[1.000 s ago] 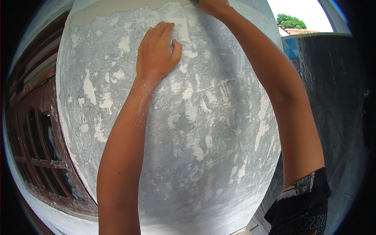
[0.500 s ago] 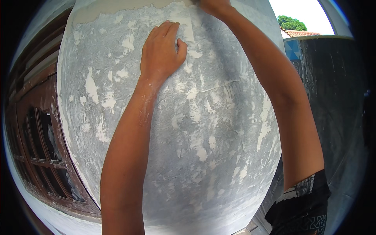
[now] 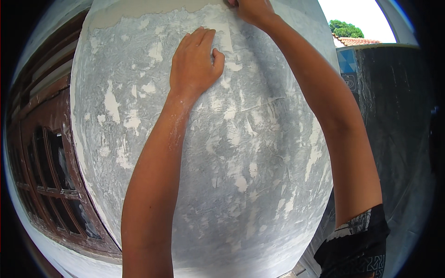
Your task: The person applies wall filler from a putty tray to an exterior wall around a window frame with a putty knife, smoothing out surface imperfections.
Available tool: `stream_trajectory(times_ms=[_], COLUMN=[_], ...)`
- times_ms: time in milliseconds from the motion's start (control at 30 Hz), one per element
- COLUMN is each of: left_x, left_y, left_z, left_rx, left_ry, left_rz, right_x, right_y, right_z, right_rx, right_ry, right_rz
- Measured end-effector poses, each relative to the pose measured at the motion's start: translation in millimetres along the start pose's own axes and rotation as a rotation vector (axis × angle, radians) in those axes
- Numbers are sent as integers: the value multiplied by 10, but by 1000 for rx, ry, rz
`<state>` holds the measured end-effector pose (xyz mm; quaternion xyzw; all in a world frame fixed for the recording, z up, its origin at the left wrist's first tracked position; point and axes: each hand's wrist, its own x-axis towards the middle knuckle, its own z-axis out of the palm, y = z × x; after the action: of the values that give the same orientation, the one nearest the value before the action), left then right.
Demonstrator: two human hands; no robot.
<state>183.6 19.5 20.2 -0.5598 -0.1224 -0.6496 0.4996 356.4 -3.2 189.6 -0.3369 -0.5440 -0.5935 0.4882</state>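
Observation:
In front of me rises a wall (image 3: pixel 222 185), grey with many patchy off-white smears and a smoother beige band along its top. My left hand (image 3: pixel 195 62) rests against its upper part, fingers together and stretched upward, thumb held apart; nothing is in it. At the upper edge of the picture my right hand (image 3: pixel 254 10) is up near the beige band. Its fingers look curled, but the picture edge cuts them off, so whatever they hold is hidden. White dust marks my left wrist and forearm.
On the left is a brown wooden window frame (image 3: pixel 60 185) with dark panes. To the right stands a tall dark panel (image 3: pixel 394 116) with a blue patterned strip (image 3: pixel 347 60) at its edge. Beyond it show a green tree (image 3: pixel 345 29) and a tiled roof (image 3: pixel 357 41).
My right hand has shifted slightly left and down, with a little more of it in view. My left hand stays at the same place on the wall while the view shifts slightly.

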Motion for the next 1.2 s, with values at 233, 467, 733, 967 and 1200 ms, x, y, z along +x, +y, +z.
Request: stream_trajectory(times_ms=[233, 467, 733, 967, 1200], left_x=[-44, 5, -12, -27, -32], left_y=[-50, 26, -18, -27, -61], left_z=[-91, -24, -79, -52, -99], left_rx=[7, -23, 28, 29, 47], left_ry=[-29, 0, -62, -40, -50], left_rz=[-24, -8, -56, -41, -35], right_x=[-593, -122, -482, -384, -557], right_y=[-536, 76, -204, 180, -236], right_z=[-382, -131, -397, -85, -462], right_rx=[125, -77, 221, 26, 144], right_ry=[-2, -85, 125, 27, 84], right_rz=[-138, -17, -112, -102, -70])
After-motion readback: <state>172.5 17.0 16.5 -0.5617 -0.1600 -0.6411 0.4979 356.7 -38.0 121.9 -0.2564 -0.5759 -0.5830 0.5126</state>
